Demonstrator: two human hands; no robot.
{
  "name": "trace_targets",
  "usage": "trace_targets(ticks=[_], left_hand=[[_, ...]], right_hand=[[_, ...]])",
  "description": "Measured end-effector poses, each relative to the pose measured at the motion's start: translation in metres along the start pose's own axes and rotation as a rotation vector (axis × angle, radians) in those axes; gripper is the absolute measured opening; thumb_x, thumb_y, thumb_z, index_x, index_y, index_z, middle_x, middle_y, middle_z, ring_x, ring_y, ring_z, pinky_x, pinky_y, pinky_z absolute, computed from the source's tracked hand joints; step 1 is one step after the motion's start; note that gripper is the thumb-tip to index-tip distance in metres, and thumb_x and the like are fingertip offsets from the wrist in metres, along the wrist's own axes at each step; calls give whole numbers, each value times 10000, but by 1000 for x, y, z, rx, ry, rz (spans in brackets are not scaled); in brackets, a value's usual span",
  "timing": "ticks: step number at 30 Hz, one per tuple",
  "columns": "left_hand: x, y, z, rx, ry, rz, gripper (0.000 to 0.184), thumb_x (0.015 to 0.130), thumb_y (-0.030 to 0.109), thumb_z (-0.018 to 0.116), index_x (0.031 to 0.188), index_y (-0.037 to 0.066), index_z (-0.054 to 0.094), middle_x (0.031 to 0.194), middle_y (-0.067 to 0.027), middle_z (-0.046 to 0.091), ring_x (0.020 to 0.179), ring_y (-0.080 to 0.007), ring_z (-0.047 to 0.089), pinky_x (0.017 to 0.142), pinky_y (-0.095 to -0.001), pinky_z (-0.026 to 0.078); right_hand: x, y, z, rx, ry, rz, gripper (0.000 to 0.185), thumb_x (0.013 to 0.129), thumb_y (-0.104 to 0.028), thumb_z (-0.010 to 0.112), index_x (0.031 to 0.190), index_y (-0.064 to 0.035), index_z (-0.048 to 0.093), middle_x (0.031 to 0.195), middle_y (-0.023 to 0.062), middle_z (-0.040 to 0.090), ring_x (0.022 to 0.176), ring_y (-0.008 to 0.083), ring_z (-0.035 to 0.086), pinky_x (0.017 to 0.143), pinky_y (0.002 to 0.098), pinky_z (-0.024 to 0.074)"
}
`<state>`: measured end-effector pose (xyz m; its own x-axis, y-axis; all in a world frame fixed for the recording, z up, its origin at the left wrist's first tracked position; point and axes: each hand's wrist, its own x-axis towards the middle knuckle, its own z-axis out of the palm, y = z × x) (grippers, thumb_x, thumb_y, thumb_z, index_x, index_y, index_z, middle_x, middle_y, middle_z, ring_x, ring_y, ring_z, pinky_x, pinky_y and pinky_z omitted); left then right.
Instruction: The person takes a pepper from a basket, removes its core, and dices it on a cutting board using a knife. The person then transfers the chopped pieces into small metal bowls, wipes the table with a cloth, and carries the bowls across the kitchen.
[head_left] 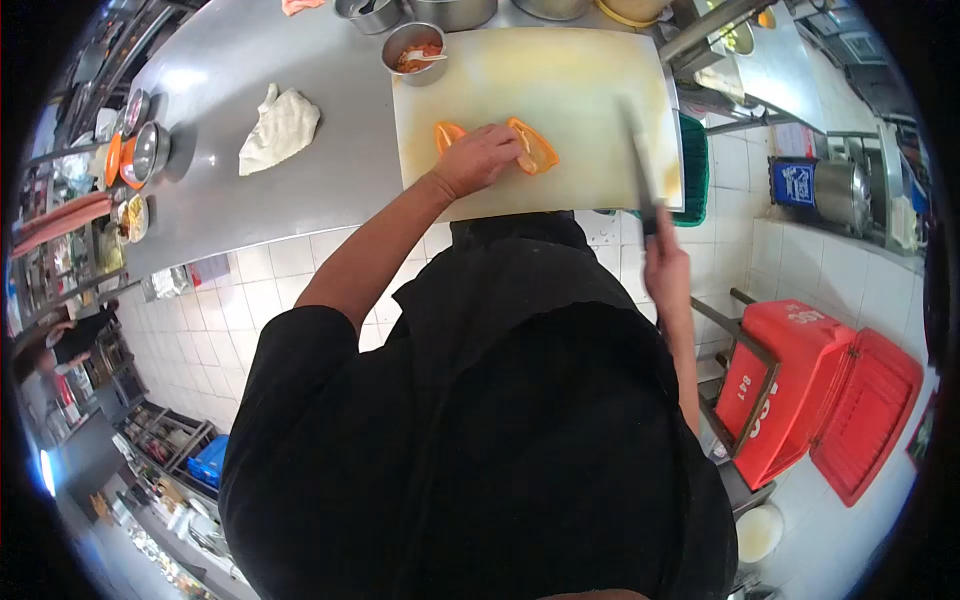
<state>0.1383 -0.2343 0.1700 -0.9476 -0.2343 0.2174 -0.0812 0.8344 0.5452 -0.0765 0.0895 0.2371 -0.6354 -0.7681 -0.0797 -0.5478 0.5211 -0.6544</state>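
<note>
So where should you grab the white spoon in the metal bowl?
I'd pinch the white spoon by its handle end, coming from above and the right. That end points right, to the rim of the metal bowl; the other end sits among the red food, so it looks messier.

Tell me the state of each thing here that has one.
Knife: gripped in right hand, blurred.
Orange pieces: cut open, at left hand.
Board: flat, yellow-stained.
Small pot: uncovered, red food and spoon inside.
Cloth: crumpled.
Red box: lid open.
</note>
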Motion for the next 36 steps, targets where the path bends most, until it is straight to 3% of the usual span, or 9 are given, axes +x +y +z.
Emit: trace_targets(ticks=[1, 3, 9, 17, 21, 30, 33, 36], left_hand=[[1, 0, -1, 7, -4, 7, 206, 873, 25, 624, 1061, 94, 672, 1186, -85, 639, 1123, -318, 622, 961, -421, 523], [3, -1, 2, 13, 5, 22, 213, 867, 20, 621, 1061, 91, 671, 1182, -89, 638, 1126, -319, 620, 965, -421, 521], [3, 2, 4, 22, 48, 35, 217, 842, 23, 626, 1046, 84, 668, 1159, -84, 639, 1111, -320, 612, 967, -424, 513], [2, 3, 24, 39, 166, 40, 202, 838, 49, 624, 1029, 87, 677, 1115, -70, 648, 1058, -309, 609, 951, -421, 508], [2, 8, 19, 11, 127, -14, 214, 836, 30, 617, 1035, 64, 688, 1118, -86, 663, 1087, -322, 619, 966, -420, 514], [4, 2, 27, 63, 204, 39, 222, 801, 40, 602, 1006, 68, 683, 1084, -84, 653, 1052, -309, 614, 947, -420, 507], [4, 2, 28, 54, 213, 32, 223, 799, 37, 601, 1002, 69, 686, 1082, -86, 654, 1050, -314, 615, 950, -422, 505], [5, 1, 27, 49, 184, 24, 208, 820, 45, 603, 1009, 58, 689, 1094, -99, 661, 1057, -323, 619, 959, -425, 506]], right_hand=[[-6, -22, 7, 15, -75, -84, 611, 990, -91, 552, 1569, -237, 426, 1069, 281, 703, 923, 459, 702, 784, 509, 559], [-12, -50, 11, -148, -256, 36, 604, 984, -125, 579, 1553, -283, 453, 956, 246, 713, 831, 433, 701, 725, 508, 557], [-16, -64, 13, -361, -268, -82, 562, 991, -268, 637, 1525, -356, 483, 801, 169, 611, 703, 368, 666, 648, 497, 550], [-23, -63, 14, -424, -303, -102, 526, 991, -279, 642, 1493, -376, 516, 790, 165, 577, 675, 365, 657, 611, 492, 549], [-24, -70, 18, -480, -286, -83, 529, 985, -279, 650, 1487, -383, 519, 818, 173, 567, 678, 366, 660, 605, 494, 551], [-16, -61, 40, -507, -263, -102, 591, 965, -280, 674, 1504, -408, 469, 862, 170, 558, 728, 389, 672, 627, 504, 573], [-12, -67, 40, -473, -287, -66, 554, 976, -252, 660, 1499, -357, 507, 871, 201, 613, 783, 389, 684, 647, 487, 580], [-10, -42, 42, 59, -293, -124, 504, 1002, -198, 633, 1496, -262, 549, 895, 240, 684, 800, 318, 711, 645, 440, 573]])
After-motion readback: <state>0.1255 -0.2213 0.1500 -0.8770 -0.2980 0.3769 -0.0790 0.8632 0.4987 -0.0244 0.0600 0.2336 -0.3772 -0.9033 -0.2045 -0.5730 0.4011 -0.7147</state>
